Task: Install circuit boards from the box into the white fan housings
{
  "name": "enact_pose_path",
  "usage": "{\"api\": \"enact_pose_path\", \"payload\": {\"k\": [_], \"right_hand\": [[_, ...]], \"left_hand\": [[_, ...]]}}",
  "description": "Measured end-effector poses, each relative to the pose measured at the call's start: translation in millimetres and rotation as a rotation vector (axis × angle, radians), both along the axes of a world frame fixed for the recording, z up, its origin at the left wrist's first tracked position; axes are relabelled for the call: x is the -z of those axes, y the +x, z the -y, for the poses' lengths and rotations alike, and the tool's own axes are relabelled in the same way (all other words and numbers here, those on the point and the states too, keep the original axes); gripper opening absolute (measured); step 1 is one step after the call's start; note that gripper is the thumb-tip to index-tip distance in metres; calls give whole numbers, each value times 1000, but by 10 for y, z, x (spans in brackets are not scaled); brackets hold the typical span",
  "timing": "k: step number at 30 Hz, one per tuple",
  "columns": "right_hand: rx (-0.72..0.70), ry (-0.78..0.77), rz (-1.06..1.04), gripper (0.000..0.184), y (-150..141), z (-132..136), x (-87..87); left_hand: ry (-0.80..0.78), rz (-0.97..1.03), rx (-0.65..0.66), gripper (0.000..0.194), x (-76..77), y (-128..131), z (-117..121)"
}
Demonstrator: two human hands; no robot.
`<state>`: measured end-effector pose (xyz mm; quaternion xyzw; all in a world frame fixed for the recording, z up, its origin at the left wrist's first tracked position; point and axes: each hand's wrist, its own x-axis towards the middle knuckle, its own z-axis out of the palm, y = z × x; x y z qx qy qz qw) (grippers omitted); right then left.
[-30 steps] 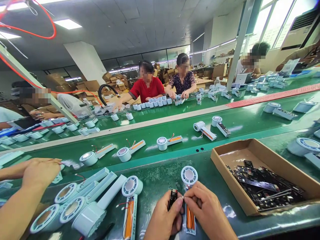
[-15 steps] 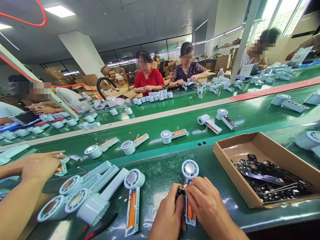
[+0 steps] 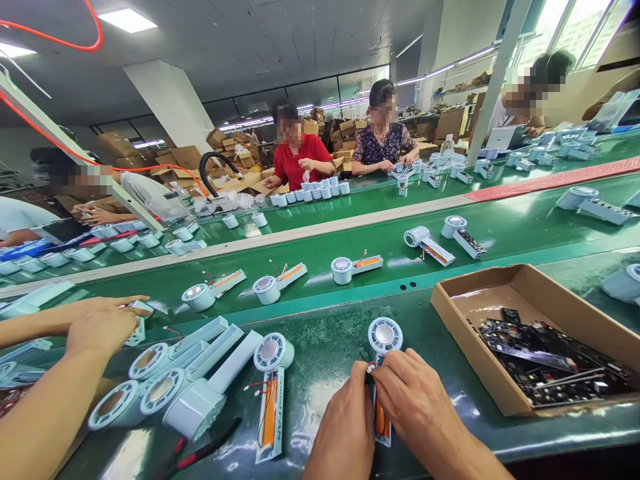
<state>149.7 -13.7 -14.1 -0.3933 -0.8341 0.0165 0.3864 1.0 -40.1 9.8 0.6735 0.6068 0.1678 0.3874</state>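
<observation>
A light-blue handheld fan [image 3: 385, 335] lies in front of me, its open handle showing an orange battery under my fingers. My left hand [image 3: 343, 417] is closed around a small black circuit board [image 3: 371, 369], now almost wholly covered. Pressed against the board's end, the fingertips of my right hand [image 3: 415, 393] pinch something small, with red and white bits showing; the fingers hide most of it. Left of my hands lies a second open fan [image 3: 271, 351], with an orange battery and loose red and black wires ending in white plugs.
To the right stands a cardboard box [image 3: 485, 370] of black circuit boards [image 3: 540, 353]. Several light-blue fans [image 3: 163, 390] crowd the left, near a co-worker's hands [image 3: 103, 327] and a black cable [image 3: 215, 445]. Beyond runs a green conveyor belt [image 3: 320, 243] bearing fans; people sit across it.
My hands have drawn together, and the board, plainly seen before, is now mostly covered by my fingers. The view has shifted slightly. Across the belt, the co-workers' hands have moved.
</observation>
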Motion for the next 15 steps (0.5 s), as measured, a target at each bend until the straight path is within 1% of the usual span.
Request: {"api": "enact_pose_path", "payload": {"k": [2, 4, 8, 11, 13, 15], "right_hand": [[-12, -10, 5, 42, 8, -5, -15], [-18, -13, 15, 42, 17, -13, -36], [-8, -8, 25, 39, 18, -31, -39], [24, -43, 23, 37, 3, -16, 25], [33, -78, -6, 35, 12, 23, 83], [-8, -130, -67, 30, 64, 85, 137]], "left_hand": [[8, -2, 10, 28, -32, -12, -8], [3, 24, -10, 30, -39, -15, -12], [7, 84, -45, 30, 0, 24, -18], [32, 109, -58, 28, 52, 64, -5], [45, 154, -89, 27, 97, 72, 17], [25, 280, -149, 26, 149, 62, 44]]}}
